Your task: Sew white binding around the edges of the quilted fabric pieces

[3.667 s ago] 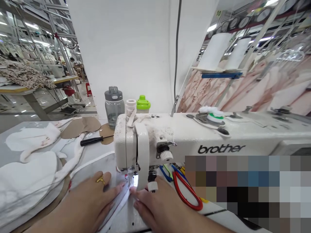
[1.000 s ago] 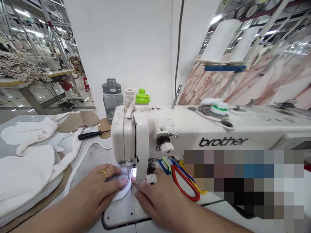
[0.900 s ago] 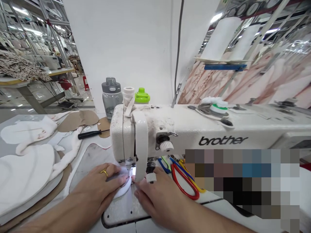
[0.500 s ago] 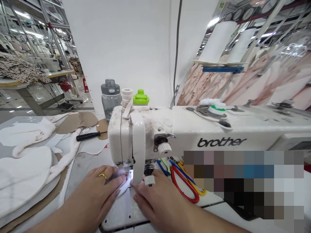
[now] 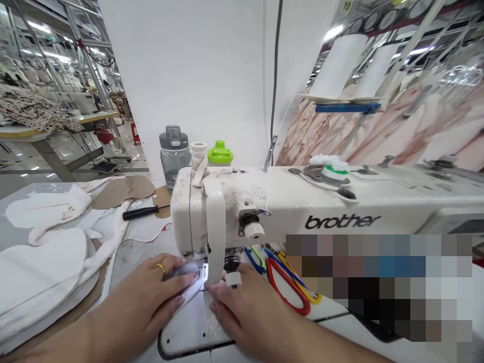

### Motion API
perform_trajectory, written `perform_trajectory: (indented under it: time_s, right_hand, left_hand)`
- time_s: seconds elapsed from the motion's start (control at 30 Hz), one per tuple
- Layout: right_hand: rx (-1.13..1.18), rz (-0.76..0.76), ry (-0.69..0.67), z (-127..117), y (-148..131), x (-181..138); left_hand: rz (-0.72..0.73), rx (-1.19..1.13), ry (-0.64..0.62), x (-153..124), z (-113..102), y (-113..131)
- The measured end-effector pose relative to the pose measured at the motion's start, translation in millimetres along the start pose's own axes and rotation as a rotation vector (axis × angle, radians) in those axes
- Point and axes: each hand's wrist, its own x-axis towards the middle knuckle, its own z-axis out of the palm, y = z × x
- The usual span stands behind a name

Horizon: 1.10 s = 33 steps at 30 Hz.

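Fabric piece under left fingers, just beside the needle

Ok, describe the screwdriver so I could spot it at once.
Start at the white Brother sewing machine. Left of its head lies a screwdriver, black handle leftward, thin metal shaft over a tan cardboard piece. It is the only dark-handled tool on that side.
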Motion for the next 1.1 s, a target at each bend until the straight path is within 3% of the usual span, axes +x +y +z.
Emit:
perform_trajectory:
  time_s: [0.13, 0.33, 0.5, 0.7, 0.93, 1.1]
  right_hand:
    - [0.030, -0.023, 0.041, 5.0, 1.5, 1.1]
    - [-0.013, -0.019, 0.086, 12.5, 3.2, 3.2]
    - [-0.035, 0.013, 0.062, 8.1, -0.2, 2.7]
    - [-0.007, 0.033, 0.020, 3.7, -0.8, 4.4]
    - [0.025, -0.019, 0.033, 2.4, 0.4, 1.4]
    - [0.012, -0.005, 0.041, 3.7, -0.6, 1.6]
  left_hand:
    - [0.020, -0.006, -0.038, 0.6, 2.3, 4.2]
    - [-0.005, 0.154, 0.171, -9.7, 29.2, 19.8]
    - [-0.038, 0.149, 0.090, -13.3, 28.7, 25.4]
    - [-0.016, 0.180, 0.163, -14.1, 27.8, 22.3]
    - [0.035, 0.153, 0.010, -0.6, -2.4, 26.2]
    - [0.013, 0.138, -0.020, -1.2, 0.7, 25.0]
